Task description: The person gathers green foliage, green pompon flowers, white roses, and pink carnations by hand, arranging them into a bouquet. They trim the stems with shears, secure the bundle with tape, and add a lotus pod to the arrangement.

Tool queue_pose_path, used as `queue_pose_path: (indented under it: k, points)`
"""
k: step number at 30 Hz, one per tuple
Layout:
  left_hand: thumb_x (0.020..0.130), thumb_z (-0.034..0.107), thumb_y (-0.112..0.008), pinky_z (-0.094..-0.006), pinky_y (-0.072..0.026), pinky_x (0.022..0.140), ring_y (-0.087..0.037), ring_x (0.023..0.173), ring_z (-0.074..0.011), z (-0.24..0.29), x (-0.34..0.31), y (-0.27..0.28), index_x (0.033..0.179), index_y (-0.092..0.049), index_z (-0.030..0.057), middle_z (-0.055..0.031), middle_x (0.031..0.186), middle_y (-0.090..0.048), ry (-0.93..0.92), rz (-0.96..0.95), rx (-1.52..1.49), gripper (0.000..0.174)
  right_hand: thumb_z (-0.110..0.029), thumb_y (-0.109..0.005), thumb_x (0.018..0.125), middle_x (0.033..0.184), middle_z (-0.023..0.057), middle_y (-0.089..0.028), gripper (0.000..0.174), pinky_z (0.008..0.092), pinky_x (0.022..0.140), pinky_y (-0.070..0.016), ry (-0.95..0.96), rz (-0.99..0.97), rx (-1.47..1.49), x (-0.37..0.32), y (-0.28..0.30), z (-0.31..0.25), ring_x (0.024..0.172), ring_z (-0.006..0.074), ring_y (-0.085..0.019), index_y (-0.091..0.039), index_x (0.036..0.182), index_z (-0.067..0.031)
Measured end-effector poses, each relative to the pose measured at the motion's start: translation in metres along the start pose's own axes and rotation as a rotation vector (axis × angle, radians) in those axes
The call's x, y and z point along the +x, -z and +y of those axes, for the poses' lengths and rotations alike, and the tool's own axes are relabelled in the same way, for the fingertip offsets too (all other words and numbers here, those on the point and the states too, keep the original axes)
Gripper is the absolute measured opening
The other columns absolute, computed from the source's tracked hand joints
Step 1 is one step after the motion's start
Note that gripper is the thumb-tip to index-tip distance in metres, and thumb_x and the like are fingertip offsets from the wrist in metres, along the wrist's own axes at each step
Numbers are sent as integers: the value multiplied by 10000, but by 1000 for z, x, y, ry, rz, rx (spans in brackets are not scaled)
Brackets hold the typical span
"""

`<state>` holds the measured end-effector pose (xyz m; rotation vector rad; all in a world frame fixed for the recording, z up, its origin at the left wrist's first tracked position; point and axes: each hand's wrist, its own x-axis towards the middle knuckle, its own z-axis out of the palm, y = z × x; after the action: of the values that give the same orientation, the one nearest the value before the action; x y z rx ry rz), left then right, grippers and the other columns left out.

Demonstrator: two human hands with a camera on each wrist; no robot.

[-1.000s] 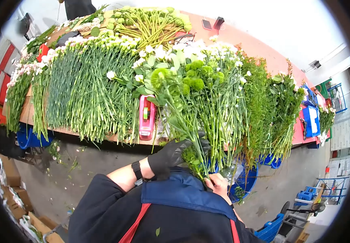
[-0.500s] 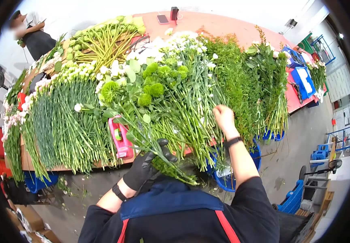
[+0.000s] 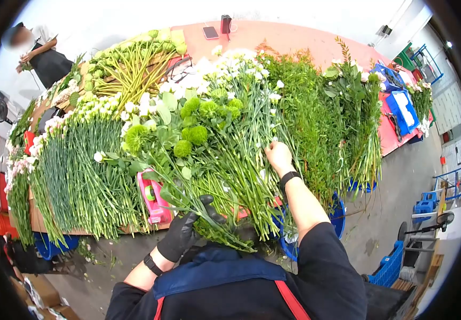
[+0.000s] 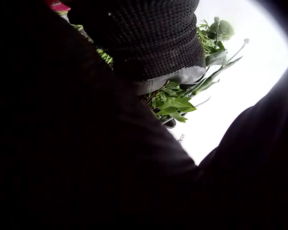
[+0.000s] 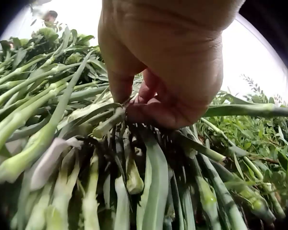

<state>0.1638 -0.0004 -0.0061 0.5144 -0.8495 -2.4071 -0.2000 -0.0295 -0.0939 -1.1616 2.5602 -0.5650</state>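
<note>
In the head view my left hand [image 3: 181, 234], in a black glove, grips a small bunch of stems [image 3: 190, 201] with leafy greenery [image 3: 217, 236] at the lower end. A round fluffy green bloom [image 3: 136, 138] lies toward the bunch's upper end. The left wrist view is mostly dark; the glove [image 4: 153, 40] hides most of the bunch, and some leaves [image 4: 175, 104] stick out under it. My bare right hand [image 3: 279, 156] reaches over the white-flower stems on the table. Up close, the right thumb and curled fingers [image 5: 158, 112] pinch a green flower stem [image 5: 110, 122] on top of the pile.
A pink tape dispenser [image 3: 155, 200] stands at the table's front edge. Rows of pale flowers [image 3: 86, 176] lie left, feathery greenery [image 3: 313, 128] right. Blue buckets [image 3: 338, 213] stand below the edge. Another person [image 3: 44, 56] is at the far left.
My right hand has left the bunch's lower end and moved up and forward to the white-flower stems, then slightly left. The left hand keeps the bunch, now lower and further left in view.
</note>
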Motion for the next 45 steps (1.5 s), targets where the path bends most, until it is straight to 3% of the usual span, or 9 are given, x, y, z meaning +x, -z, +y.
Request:
queue_pose_path:
  k: [7,10,12,15,19,24,28,33,45]
  points:
    - [995,355,-467,-442,-450,983,-600,1073,-279,-5,10,7,1375,-361,-31,-107,1069,-590,7,3,-23,552,-107,-626,842,736,16,-644,128,234,590,-445,-35,125,706,-17,39,16,618,71,-541,-680,898,-5]
    - [986,355,-487,-446,-456,972,-602,1065,-280,-1,13,-3,1372,-367,-25,-104,1065,-592,11,13,-83,554,-129,-617,887,738,32,-647,155,232,570,-438,-166,-79,869,-16,29,35,603,74,-544,-670,954,1]
    - [982,357,-497,-449,-458,969,-601,1066,-282,-7,17,0,1371,-369,-24,-105,1072,-588,23,-8,-115,560,-173,-523,961,734,94,-653,362,258,482,-462,-331,-216,997,-21,30,22,545,137,-583,-508,1251,42]
    - [977,359,-507,-451,-460,965,-598,1072,-287,-12,20,2,1370,-369,-24,-107,1081,-584,39,-23,-133,566,-132,-485,952,738,138,-649,420,281,437,-484,-394,-348,800,-9,12,13,553,175,-637,-416,1326,49]
    - [953,315,-560,-527,-459,958,-624,977,-322,-13,22,-5,1321,-428,25,-87,963,-607,66,54,-170,487,-210,-623,824,720,136,-677,281,346,581,-520,-221,-283,454,-1,-3,11,604,218,-663,-680,983,14]
    - [995,305,-474,-448,-464,960,-603,1044,-278,-8,17,-6,1367,-374,-6,-88,1052,-586,28,5,-88,495,-269,-636,770,779,147,-640,267,420,695,-494,55,304,167,-19,32,15,721,363,-606,-627,865,-19]
    - [1030,283,-391,-385,-463,963,-598,1065,-231,-5,14,-13,1388,-343,-25,-86,1088,-580,-1,-22,-57,475,-185,-658,821,668,56,-584,241,328,557,-449,-63,235,384,-47,47,51,574,202,-545,-605,969,-2]
    - [968,368,-523,-475,-417,986,-580,1044,-291,-5,17,-17,1377,-370,14,-83,1042,-575,15,-22,112,562,-130,-606,921,635,-40,-536,249,181,423,-320,-198,63,893,-89,66,61,481,25,-433,-587,1120,18]
    - [1001,274,-479,-417,-461,953,-596,1078,-256,-6,21,-23,1406,-345,24,-83,1075,-589,147,-64,-24,494,-89,-515,971,755,34,-601,217,190,524,-402,4,-101,1087,-184,87,38,563,59,-489,-565,1145,31]
